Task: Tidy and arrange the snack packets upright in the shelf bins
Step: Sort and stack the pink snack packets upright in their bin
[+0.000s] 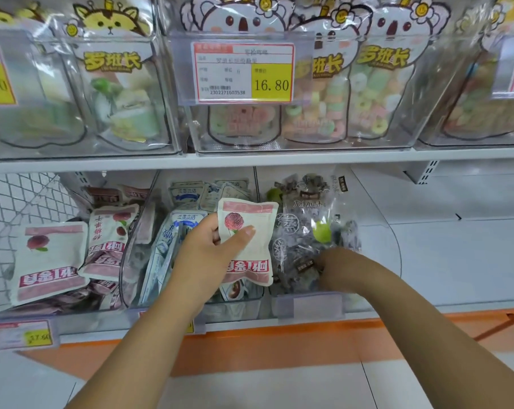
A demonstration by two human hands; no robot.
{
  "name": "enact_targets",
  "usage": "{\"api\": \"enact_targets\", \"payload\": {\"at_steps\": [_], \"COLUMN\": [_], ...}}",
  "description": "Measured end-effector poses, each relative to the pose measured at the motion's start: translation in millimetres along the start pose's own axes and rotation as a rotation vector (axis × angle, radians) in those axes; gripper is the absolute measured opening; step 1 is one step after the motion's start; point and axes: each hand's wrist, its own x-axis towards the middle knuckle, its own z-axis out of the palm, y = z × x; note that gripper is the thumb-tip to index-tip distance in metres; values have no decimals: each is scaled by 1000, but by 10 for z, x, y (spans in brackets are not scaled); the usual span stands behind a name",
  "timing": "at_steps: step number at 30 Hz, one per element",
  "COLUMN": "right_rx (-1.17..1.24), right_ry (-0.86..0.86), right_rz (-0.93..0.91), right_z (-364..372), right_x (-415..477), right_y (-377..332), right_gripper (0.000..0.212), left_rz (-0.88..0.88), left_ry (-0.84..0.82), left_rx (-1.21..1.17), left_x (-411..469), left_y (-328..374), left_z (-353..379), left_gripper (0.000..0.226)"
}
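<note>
My left hand (211,246) grips a white and pink snack packet (249,219), held upside down in front of the middle bin (238,305) on the lower shelf. My right hand (335,268) reaches into the right bin (308,305); its fingers are hidden among clear bags of dark wrapped sweets (306,228). The left bin (72,312) holds more pink and white packets (49,261), lying tilted and upside down. Blue and white packets (164,240) lean in the middle bin behind my left hand.
The upper shelf carries clear bins of animal-shaped candy bags (379,84) with a price tag (244,72) reading 16.80. A wire mesh panel (16,208) closes the left end. To the right, the white lower shelf (456,249) lies bare. An orange strip (249,349) runs below.
</note>
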Motion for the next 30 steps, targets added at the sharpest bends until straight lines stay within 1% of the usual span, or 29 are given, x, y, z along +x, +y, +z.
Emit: {"api": "enact_targets", "payload": {"at_steps": [4, 5, 7, 8, 9, 10, 11, 15, 19, 24, 27, 30], "right_rx": [103, 144, 314, 447, 552, 627, 672, 659, 716, 499, 526, 651], "right_ry": [28, 46, 82, 105, 146, 185, 235, 475, 723, 1002, 1087, 1073], "right_rz": [59, 61, 78, 95, 96, 92, 78, -24, -33, -7, -55, -99], "right_z": [-5, -17, -32, -48, -71, -100, -121, -188, -251, -287, -292, -296], "right_x": [-29, -59, -117, -155, -225, -301, -353, -526, -685, -925, -1078, -1141], "right_y": [-3, 0, 43, 73, 83, 90, 109, 114, 160, 123, -29, -189], "right_gripper": [12, 12, 22, 22, 16, 11, 10, 17, 16, 11, 9, 10], "left_rz": [3, 1, -1, -2, -3, -4, -1, 23, 28, 44, 61, 79], "left_ry": [17, 22, 39, 42, 42, 37, 35, 50, 65, 102, 155, 229], "left_rx": [-6, -5, 2, 7, 9, 11, 19, 29, 16, 73, 149, 265], "left_x": [-21, -29, -52, -66, -79, -97, -112, -160, -194, -239, -239, -265], "left_y": [14, 12, 16, 23, 28, 35, 41, 64, 85, 45, 2, -7], "left_z": [-3, -5, -11, -17, -22, -31, -40, -94, -161, -300, -482, -708], "left_gripper": [13, 13, 13, 13, 13, 13, 13, 12, 14, 16, 15, 12]}}
